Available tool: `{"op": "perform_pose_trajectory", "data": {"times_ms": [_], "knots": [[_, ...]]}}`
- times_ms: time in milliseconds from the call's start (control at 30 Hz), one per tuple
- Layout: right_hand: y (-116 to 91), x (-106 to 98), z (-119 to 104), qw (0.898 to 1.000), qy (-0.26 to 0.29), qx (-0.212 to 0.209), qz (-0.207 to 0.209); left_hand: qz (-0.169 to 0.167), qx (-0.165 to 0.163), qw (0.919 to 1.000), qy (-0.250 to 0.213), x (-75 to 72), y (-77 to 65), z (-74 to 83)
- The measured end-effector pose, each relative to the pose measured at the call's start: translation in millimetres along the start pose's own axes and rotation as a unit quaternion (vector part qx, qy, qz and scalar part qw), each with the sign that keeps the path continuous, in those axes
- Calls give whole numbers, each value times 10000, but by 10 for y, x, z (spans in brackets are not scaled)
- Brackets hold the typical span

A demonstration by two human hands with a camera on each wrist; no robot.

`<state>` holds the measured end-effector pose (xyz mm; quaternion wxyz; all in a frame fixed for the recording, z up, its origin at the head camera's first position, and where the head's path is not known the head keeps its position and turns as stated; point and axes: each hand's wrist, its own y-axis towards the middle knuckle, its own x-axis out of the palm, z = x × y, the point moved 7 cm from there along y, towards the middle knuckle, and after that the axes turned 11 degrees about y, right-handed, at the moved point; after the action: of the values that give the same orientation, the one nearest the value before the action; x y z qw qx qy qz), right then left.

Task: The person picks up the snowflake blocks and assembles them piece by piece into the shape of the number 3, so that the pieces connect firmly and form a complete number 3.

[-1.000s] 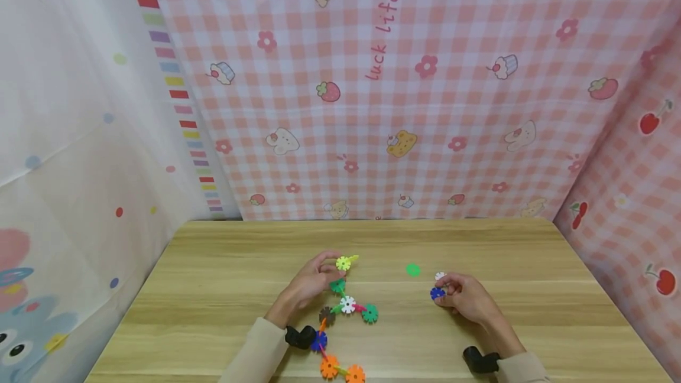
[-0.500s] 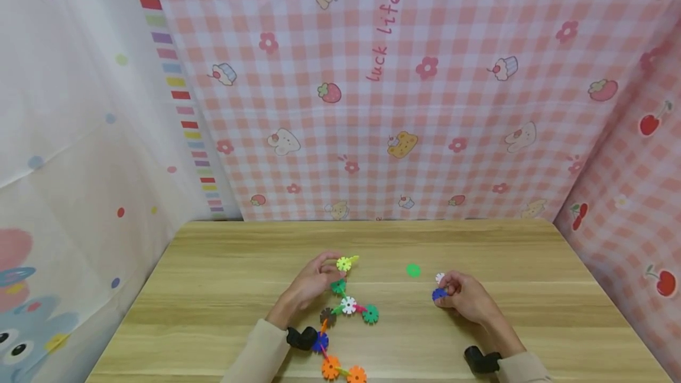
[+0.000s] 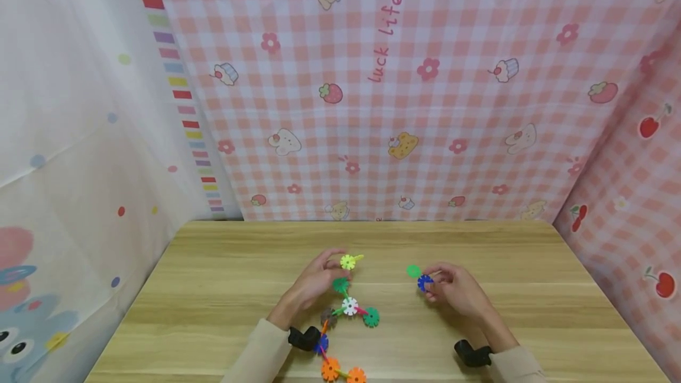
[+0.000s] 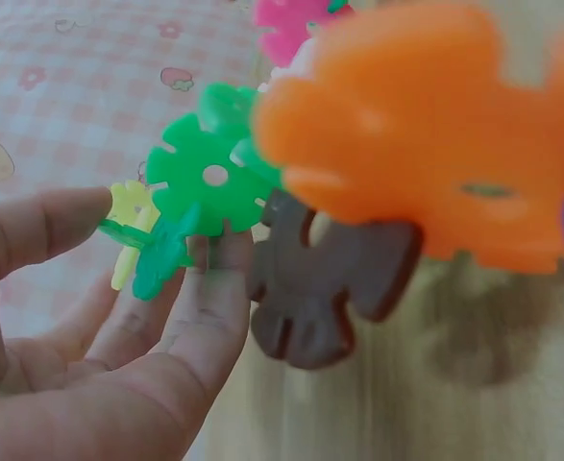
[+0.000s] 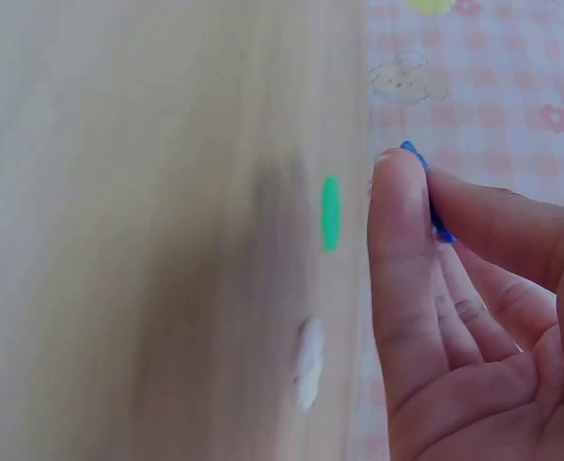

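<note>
My left hand (image 3: 314, 281) holds the upper end of a chain of interlocking snowflake discs. A yellow disc (image 3: 348, 262) and a green disc (image 3: 341, 285) sit at its fingers; a white disc (image 3: 350, 306), another green disc (image 3: 371, 317) and a brown disc (image 4: 334, 279) follow below. The chain's lower end has a blue disc (image 3: 321, 344) and orange discs (image 3: 330, 369). Between thumb and finger, my right hand (image 3: 459, 293) pinches a loose blue snowflake disc (image 3: 424, 283), seen edge-on in the right wrist view.
A light green disc (image 3: 413, 270) lies on the wooden table (image 3: 239, 253) just beyond the right fingertips. The right wrist view shows a loose white disc (image 5: 307, 365) on the table; the right hand hides it in the head view. Patterned cloth (image 3: 468, 105) hangs behind.
My right hand has carried the blue disc left and slightly away from me, towards the light green disc. The left hand and the chain have barely shifted.
</note>
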<state>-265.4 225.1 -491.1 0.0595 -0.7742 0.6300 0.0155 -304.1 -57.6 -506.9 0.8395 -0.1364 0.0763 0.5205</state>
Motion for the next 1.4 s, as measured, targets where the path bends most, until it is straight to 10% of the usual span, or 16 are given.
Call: {"op": "perform_pose_trajectory", "data": {"times_ms": [867,1400], "knots": [[336,528,-268,9864,1221,-154,1093,-350,421,9984,151,168,-19,235],[338,592,-262,9845,1362,-237,1080,-407,482,9978,205,229,1,250]]}}
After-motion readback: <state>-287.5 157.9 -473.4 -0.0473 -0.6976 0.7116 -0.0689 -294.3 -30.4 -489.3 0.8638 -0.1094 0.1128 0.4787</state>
